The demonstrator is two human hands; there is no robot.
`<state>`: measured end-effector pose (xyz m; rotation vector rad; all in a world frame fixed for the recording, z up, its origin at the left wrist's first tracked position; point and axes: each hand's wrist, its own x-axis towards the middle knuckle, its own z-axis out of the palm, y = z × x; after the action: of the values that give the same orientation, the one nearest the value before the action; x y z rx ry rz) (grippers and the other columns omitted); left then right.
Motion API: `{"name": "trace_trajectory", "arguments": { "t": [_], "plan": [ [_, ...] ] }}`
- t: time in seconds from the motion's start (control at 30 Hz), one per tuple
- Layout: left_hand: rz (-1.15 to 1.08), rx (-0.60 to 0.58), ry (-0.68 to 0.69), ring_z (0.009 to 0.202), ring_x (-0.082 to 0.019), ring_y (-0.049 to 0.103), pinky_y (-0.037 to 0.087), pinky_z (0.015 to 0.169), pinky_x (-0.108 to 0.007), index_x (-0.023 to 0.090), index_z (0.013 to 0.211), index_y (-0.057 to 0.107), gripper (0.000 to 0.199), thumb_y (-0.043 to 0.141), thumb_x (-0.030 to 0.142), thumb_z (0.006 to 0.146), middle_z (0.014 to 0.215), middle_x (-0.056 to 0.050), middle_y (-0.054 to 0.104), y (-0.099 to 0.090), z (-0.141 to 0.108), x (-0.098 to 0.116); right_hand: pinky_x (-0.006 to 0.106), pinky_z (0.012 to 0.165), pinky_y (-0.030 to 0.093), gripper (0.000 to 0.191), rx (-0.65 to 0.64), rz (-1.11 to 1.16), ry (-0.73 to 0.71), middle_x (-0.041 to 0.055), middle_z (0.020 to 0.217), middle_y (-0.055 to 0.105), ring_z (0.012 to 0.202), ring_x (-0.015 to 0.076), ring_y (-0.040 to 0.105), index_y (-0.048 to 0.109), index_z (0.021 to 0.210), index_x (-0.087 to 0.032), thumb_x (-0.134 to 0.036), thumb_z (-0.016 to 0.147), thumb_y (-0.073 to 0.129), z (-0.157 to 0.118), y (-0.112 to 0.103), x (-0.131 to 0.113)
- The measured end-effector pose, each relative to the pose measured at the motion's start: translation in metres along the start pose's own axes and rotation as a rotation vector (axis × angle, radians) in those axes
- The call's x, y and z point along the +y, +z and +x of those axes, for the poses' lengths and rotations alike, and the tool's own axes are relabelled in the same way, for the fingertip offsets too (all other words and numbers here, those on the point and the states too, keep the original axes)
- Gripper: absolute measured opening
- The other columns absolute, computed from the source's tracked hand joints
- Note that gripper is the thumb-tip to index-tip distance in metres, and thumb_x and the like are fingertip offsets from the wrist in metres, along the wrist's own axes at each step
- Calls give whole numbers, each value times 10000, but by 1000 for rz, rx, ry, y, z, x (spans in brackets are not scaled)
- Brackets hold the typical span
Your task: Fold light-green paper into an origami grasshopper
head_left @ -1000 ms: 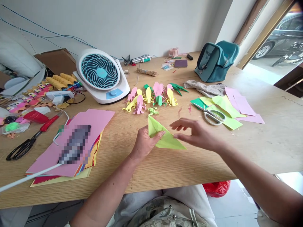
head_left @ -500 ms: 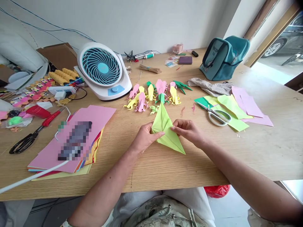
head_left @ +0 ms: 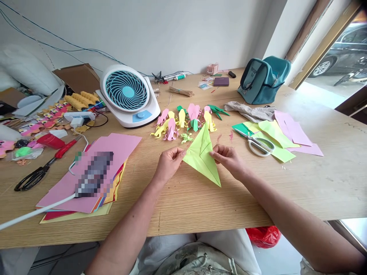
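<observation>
A folded lime-green paper (head_left: 203, 156) hangs between my two hands above the wooden table, one point up and one point down to the right. My left hand (head_left: 169, 162) pinches its left corner between thumb and fingers. On the right edge, my right hand (head_left: 228, 159) grips the paper, thumb in front. Behind it stand several small folded paper figures in pink (head_left: 171, 129), yellow (head_left: 181, 117) and green (head_left: 194, 124). The figures are partly hidden by the paper's upper tip.
White-handled scissors (head_left: 260, 147) lie on loose green and pink sheets (head_left: 299, 130) at the right. A paper stack (head_left: 123, 143) with a blurred device, red-and-black scissors (head_left: 40, 172) and a fan (head_left: 129, 93) stand left. A teal bag (head_left: 262, 82) is behind.
My left thumb has drawn back from the paper's middle to its left corner. The paper has turned slightly, its top tip shifting right. The camera view has shifted a little.
</observation>
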<state>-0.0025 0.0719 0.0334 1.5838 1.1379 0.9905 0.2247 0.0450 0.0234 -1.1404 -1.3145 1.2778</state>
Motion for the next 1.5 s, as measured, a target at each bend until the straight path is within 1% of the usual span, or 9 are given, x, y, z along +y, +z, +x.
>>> {"name": "trace_trajectory", "arguments": {
  "t": [0.1,0.17,0.3,0.47,0.8,1.17,1.27,1.37,1.5],
  "plan": [
    [-7,-83,4,600,-105,437,330,535,-206,171,802,599,384,566,546,880,653,28,492,3,-2,3,261,537,287,508,-26,7,18,-47,579,452,556,96,371,535,665,-196,-653,674,757,-1,1,2],
    [60,-117,44,582,-93,357,278,536,-213,173,674,500,407,567,516,881,614,42,384,5,-2,2,260,535,278,513,-72,-15,27,-48,580,449,559,97,363,530,664,-194,-656,679,750,-2,2,3],
    [272,-34,134,564,-84,232,193,532,-237,190,566,279,503,578,457,868,584,52,225,9,-1,-4,261,531,251,500,-119,-28,36,-50,575,444,554,95,352,527,664,-192,-643,704,739,-1,3,6],
    [354,-65,216,566,-86,226,191,544,-242,188,580,254,497,528,454,900,588,51,205,7,0,-5,252,519,231,485,-97,52,90,-58,573,443,537,80,341,535,668,-186,-605,680,779,-1,4,7],
    [345,-138,255,561,-89,241,185,548,-256,195,582,238,472,478,428,916,592,46,206,-2,5,-7,247,478,170,501,-85,95,147,-69,530,435,503,65,304,541,660,-180,-603,635,809,-7,10,-2],
    [263,-173,257,560,-80,213,181,543,-252,195,581,218,503,516,440,904,597,47,189,-4,4,-5,234,487,235,495,-94,119,98,-62,548,428,517,71,337,531,636,-190,-601,643,808,-8,8,-1],
    [153,-122,228,534,-80,241,207,535,-249,192,545,261,523,533,460,902,556,53,224,-8,5,-8,231,479,254,485,-74,122,92,-60,556,438,514,72,349,528,647,-196,-593,650,806,-7,3,1],
    [92,-55,208,525,-91,329,273,539,-241,182,582,425,481,463,500,941,548,43,354,-12,8,-11,223,484,265,488,-46,147,104,-62,558,447,517,67,358,533,653,-193,-588,631,820,-6,-2,1],
    [60,-134,153,560,-105,412,315,542,-232,166,778,570,472,380,557,962,637,22,469,-8,8,-10,220,486,237,491,-68,142,133,-65,547,448,512,59,344,540,641,-186,-582,618,830,-6,0,0]
  ]
}}
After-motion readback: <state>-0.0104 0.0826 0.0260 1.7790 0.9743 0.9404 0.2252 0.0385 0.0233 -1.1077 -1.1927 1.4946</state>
